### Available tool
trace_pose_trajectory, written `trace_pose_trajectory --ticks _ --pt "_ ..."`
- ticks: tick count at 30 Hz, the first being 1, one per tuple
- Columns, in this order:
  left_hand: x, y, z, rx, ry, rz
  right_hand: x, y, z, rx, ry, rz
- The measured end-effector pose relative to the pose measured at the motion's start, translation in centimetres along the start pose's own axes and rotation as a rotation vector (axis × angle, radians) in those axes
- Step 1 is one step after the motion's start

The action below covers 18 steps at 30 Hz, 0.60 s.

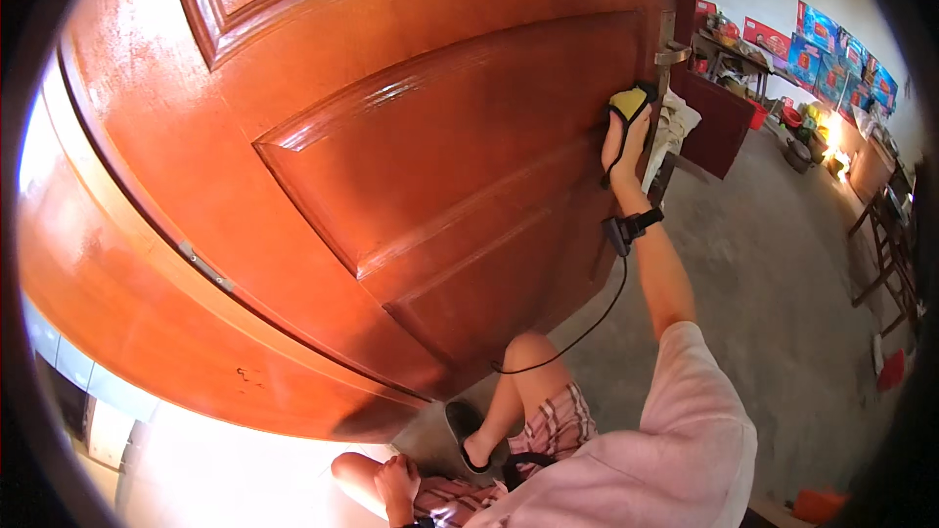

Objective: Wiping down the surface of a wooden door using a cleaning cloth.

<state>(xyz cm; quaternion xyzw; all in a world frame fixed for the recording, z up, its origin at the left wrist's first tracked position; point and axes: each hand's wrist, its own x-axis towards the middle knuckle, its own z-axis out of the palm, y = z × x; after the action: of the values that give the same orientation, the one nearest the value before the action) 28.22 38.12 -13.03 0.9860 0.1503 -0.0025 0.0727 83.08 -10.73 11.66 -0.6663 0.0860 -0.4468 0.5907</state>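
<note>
My right hand is raised to the free edge of a varnished reddish-brown wooden panel door. It presses a yellow cloth with black edging against the door face, just below the metal lever handle. A black strap with a small device circles my right wrist, and a thin cable runs from it towards my knee. Low in the view, my left hand rests by my left knee with its fingers curled. Whether anything lies inside those fingers is hidden.
The door's hinge joins it to a wooden frame at left. Beyond the free edge spreads a grey concrete floor. Stacked blue boxes, a cluttered table and a wooden chair stand along the far wall.
</note>
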Motion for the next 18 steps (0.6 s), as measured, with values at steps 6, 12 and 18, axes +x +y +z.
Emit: trace_pose_trajectory --ticks 6,12,18 --pt "-0.8 -0.3 -0.2 0.045 -0.025 -0.033 -1.5 -9.1 -0.6 -0.407 -0.02 -0.529" --pt "0.3 0.1 0.0 0.026 -0.01 0.032 2.1 -16.0 1.9 -0.403 0.015 -0.705" --pt "1.3 0.6 0.3 0.015 -0.026 0.047 1.9 -16.6 2.4 -0.469 0.143 -0.723"
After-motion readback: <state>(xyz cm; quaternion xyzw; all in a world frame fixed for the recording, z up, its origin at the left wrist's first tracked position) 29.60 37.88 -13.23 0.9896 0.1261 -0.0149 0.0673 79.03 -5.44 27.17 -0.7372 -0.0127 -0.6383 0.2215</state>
